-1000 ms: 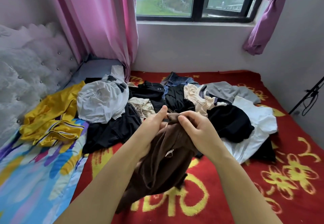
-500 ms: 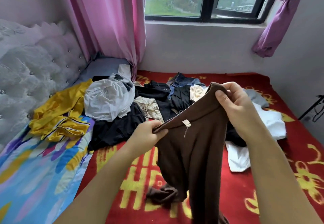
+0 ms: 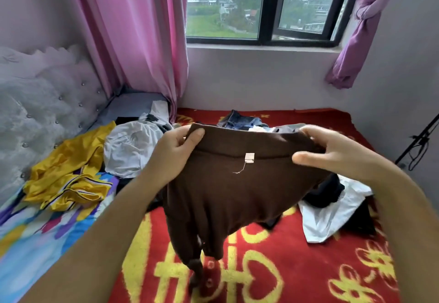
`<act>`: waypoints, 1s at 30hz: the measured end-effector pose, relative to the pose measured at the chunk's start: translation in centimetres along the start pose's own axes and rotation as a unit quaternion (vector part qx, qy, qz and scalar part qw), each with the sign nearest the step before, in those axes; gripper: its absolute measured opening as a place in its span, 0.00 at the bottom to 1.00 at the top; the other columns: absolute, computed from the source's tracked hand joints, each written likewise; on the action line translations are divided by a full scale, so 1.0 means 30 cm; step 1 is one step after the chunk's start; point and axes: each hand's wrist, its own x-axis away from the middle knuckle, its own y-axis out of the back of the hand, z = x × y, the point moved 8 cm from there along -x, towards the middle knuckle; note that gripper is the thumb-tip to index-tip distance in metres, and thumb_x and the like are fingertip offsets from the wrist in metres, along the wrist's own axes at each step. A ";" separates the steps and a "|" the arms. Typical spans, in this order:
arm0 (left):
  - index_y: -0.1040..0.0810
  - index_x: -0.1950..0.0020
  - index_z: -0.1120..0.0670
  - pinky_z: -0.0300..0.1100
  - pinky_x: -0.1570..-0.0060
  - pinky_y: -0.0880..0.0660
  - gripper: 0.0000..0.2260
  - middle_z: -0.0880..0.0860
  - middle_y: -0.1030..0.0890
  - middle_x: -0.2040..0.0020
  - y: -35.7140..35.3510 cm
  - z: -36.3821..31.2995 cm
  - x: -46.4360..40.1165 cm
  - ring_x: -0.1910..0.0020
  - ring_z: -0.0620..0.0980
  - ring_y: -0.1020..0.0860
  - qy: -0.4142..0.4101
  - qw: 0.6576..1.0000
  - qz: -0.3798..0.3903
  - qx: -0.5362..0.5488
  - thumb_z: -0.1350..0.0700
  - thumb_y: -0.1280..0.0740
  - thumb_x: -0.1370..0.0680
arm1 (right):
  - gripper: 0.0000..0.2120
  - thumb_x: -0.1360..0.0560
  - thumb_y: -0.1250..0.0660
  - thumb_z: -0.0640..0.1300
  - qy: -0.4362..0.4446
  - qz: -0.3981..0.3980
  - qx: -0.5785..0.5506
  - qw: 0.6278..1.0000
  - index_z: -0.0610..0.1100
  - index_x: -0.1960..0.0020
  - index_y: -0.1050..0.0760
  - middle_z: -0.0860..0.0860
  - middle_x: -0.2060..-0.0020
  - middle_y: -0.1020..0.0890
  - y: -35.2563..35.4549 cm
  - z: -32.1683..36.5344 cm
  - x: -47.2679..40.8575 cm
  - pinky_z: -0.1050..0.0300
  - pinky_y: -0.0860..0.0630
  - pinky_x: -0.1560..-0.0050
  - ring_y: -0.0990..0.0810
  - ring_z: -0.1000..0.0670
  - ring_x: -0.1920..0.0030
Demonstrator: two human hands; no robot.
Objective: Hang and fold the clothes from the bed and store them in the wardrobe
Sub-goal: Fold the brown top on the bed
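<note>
Brown trousers (image 3: 228, 184) hang in the air above the red blanket (image 3: 273, 267), stretched by the waistband between two hands. Left of the grip lie a yellow garment (image 3: 69, 174) and, nearer the hands, a white garment (image 3: 128, 150), both on the bed (image 3: 42, 243). The left hand (image 3: 173, 150) pinches the left end of the waistband, thumb on the near face and fingers curled behind the cloth. Between the two hands the waistband runs taut and nearly level, with a small pale label (image 3: 249, 158) at its middle and a loose thread under it. Below the grip the legs droop in a bunch, the lowest end close to the blanket or touching it. The right hand (image 3: 332, 153) clamps the right end, thumb in front and fingers wrapped over the top edge. Beyond the grip, jeans (image 3: 240, 120) peek over the waistband. Right of it and lower lie a black garment (image 3: 325, 191) and a white shirt (image 3: 332, 217).
</note>
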 end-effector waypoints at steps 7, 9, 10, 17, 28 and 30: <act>0.17 0.51 0.46 0.41 0.51 0.22 0.05 0.46 0.15 0.54 -0.048 0.106 -0.040 0.52 0.45 0.17 0.151 0.955 0.238 -0.087 0.54 0.32 0.21 | 0.08 0.24 0.31 0.52 -0.109 -0.145 0.170 0.969 0.47 0.53 0.20 0.50 0.60 0.18 0.036 -0.087 -0.124 0.54 0.29 0.59 0.20 0.46 0.54; 0.19 0.48 0.50 0.48 0.45 0.22 0.06 0.51 0.16 0.52 -0.063 0.095 -0.070 0.49 0.50 0.18 0.169 0.976 0.123 -0.068 0.57 0.35 0.20 | 0.09 0.22 0.34 0.50 -0.118 -0.181 0.163 0.963 0.45 0.48 0.22 0.47 0.55 0.18 -0.027 -0.055 -0.166 0.56 0.33 0.58 0.21 0.44 0.50; 0.19 0.48 0.51 0.46 0.48 0.21 0.07 0.50 0.16 0.55 -0.086 0.076 -0.069 0.52 0.49 0.18 0.174 0.981 0.082 -0.030 0.58 0.37 0.19 | 0.09 0.22 0.35 0.48 -0.113 -0.183 0.125 0.969 0.45 0.46 0.22 0.47 0.54 0.18 -0.074 -0.027 -0.189 0.57 0.33 0.57 0.21 0.45 0.49; 0.21 0.53 0.52 0.43 0.71 0.21 0.12 0.50 0.15 0.65 -0.192 -0.002 -0.012 0.66 0.49 0.16 0.244 0.940 0.056 0.231 0.58 0.43 0.17 | 0.11 0.25 0.33 0.57 0.004 -0.062 -0.148 0.987 0.53 0.46 0.26 0.56 0.54 0.18 -0.272 0.169 -0.212 0.62 0.21 0.53 0.18 0.57 0.53; 0.17 0.65 0.54 0.36 0.67 0.21 0.23 0.55 0.15 0.65 -0.120 -0.030 0.011 0.64 0.49 0.16 0.146 0.958 -0.070 0.235 0.58 0.47 0.18 | 0.13 0.24 0.34 0.37 0.012 -0.073 -0.223 0.972 0.49 0.42 0.23 0.54 0.54 0.17 -0.292 0.132 -0.146 0.56 0.21 0.48 0.18 0.53 0.50; 0.16 0.63 0.50 0.36 0.60 0.20 0.22 0.50 0.15 0.61 -0.133 -0.089 0.011 0.60 0.44 0.17 0.071 0.980 -0.022 0.184 0.56 0.46 0.19 | 0.11 0.26 0.37 0.39 0.013 -0.103 -0.238 0.966 0.48 0.48 0.21 0.51 0.59 0.18 -0.285 0.124 -0.139 0.57 0.23 0.55 0.19 0.52 0.57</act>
